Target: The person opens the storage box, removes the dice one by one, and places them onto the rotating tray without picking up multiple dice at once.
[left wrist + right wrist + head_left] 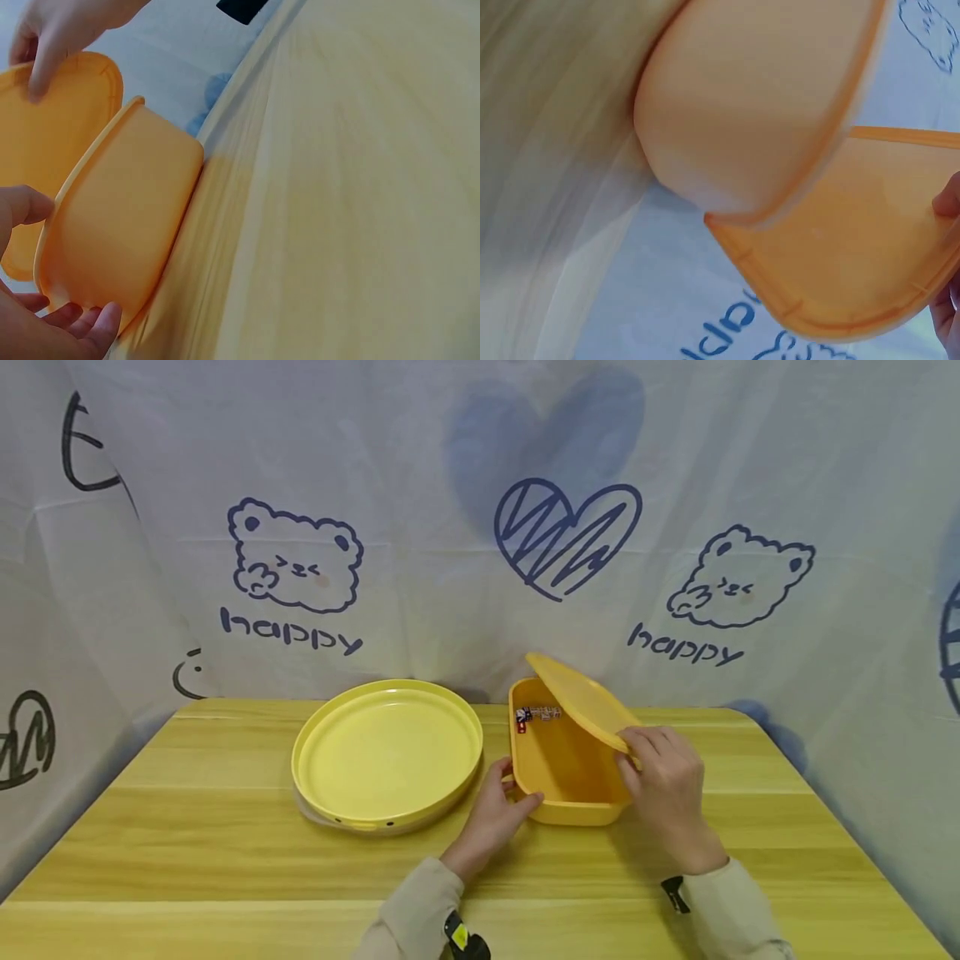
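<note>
An orange rectangular plastic box [577,814] with rounded corners stands on the table. Its matching lid [581,693] is tilted up over the box's right side, leaving the left part of the inside in view. My right hand [667,789] pinches the lid by its near right corner. At the box's near left corner, my left hand [491,818] holds the wall and rim, as the left wrist view also shows with the box's outer side [124,202]. A small printed packet or label [536,714] shows inside at the far left; what it is I cannot tell.
Left of the box is a round yellow tray-like lid or dish [386,752] with a raised rim. Both lie on a wood-grain table [247,877]. Behind hangs a white cloth [420,568] with blue drawings, close to the table's back edge.
</note>
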Demonstrator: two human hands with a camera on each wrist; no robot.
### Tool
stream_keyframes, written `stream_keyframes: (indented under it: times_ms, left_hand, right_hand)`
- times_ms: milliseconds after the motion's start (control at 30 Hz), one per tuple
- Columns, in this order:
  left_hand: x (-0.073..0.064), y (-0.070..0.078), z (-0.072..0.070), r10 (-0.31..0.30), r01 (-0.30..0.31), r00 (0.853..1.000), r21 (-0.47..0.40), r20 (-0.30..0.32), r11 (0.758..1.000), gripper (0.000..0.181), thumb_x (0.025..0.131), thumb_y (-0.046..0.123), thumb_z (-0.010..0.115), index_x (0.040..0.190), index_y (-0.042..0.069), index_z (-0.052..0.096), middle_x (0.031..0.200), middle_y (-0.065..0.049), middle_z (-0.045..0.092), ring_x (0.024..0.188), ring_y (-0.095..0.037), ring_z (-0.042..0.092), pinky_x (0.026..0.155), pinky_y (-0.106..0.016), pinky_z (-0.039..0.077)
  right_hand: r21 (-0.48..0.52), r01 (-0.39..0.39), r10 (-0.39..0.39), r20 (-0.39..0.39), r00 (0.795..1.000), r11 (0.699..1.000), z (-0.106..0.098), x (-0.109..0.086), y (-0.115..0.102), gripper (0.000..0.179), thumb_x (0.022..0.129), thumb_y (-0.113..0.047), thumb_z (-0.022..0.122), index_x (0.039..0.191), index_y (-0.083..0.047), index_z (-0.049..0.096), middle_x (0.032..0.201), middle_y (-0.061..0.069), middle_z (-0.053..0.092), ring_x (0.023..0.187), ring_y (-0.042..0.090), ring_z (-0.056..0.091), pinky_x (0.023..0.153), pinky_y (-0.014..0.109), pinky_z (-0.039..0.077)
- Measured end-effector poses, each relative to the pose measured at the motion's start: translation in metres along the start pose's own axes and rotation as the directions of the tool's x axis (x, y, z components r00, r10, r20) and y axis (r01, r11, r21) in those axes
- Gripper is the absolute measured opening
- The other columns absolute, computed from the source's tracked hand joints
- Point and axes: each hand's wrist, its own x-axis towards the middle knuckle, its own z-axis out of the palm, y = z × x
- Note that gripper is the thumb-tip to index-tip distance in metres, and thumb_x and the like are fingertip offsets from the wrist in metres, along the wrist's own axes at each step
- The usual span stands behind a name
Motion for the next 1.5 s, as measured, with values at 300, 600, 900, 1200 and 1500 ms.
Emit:
stream_keyframes:
  times_ms: [300, 600, 900, 1200, 1500]
  left_hand:
    - [0.003, -0.004, -0.001, -0.022, 0.022, 1.0, 0.047, 0.004, 0.999, 0.069, 0.087, 0.008, 0.069, 0.141, -0.011, 0.03, 0.139, -0.028, 0.04, 0.121, -0.04, 0.046, 0.098, -0.047, 0.043]
    - [0.003, -0.007, 0.0, -0.016, 0.015, 1.0, 0.061, 0.006, 0.998, 0.068, 0.088, 0.007, 0.069, 0.14, -0.012, 0.031, 0.138, -0.028, 0.041, 0.121, -0.041, 0.046, 0.101, -0.049, 0.04]
    - [0.002, -0.003, -0.002, -0.039, 0.039, 0.999, 0.061, -0.005, 0.997, 0.068, 0.088, 0.008, 0.069, 0.141, -0.01, 0.031, 0.139, -0.026, 0.041, 0.121, -0.04, 0.045, 0.101, -0.049, 0.04]
    - [0.003, -0.003, -0.003, -0.058, 0.058, 0.998, 0.037, -0.005, 0.998, 0.067, 0.088, 0.006, 0.07, 0.141, -0.009, 0.032, 0.139, -0.026, 0.042, 0.122, -0.04, 0.045, 0.101, -0.049, 0.04]
    - [0.002, -0.003, -0.001, -0.05, 0.05, 0.999, 0.025, -0.001, 0.998, 0.067, 0.088, 0.006, 0.069, 0.142, -0.009, 0.031, 0.139, -0.026, 0.04, 0.123, -0.04, 0.044, 0.101, -0.049, 0.04]
  right_hand:
    - [0.038, -0.254, 0.257, -0.132, 0.958, 0.967, -0.022, -0.006, 0.02, 0.005, 0.079, 0.0, 0.07, 0.079, 0.005, 0.068, 0.072, 0.018, 0.065, 0.062, 0.032, 0.056, 0.06, 0.029, 0.039]
    - [0.091, -0.595, 0.602, -0.16, 0.783, 0.798, -0.041, -0.025, 0.035, 0.01, 0.078, 0.002, 0.074, 0.085, 0.009, 0.072, 0.077, 0.018, 0.069, 0.071, -0.012, 0.047, 0.064, 0.011, 0.038]
    - [-0.011, -0.863, 0.86, -0.065, 0.505, 0.506, -0.05, -0.033, 0.033, 0.024, 0.086, -0.017, 0.072, 0.087, 0.006, 0.067, 0.065, -0.022, 0.049, 0.056, -0.005, 0.045, 0.047, 0.007, 0.038]
    - [-0.011, -0.982, 0.978, 0.098, 0.185, 0.187, -0.06, -0.039, 0.038, 0.026, 0.089, -0.02, 0.068, 0.094, 0.004, 0.059, 0.07, -0.006, 0.053, 0.06, 0.003, 0.05, 0.051, 0.014, 0.044]
    - [0.125, -0.992, 0.991, 0.137, 0.005, -0.013, -0.058, -0.05, 0.05, 0.02, 0.085, -0.01, 0.07, 0.096, 0.002, 0.06, 0.068, -0.01, 0.052, 0.064, 0.007, 0.047, 0.055, 0.016, 0.042]
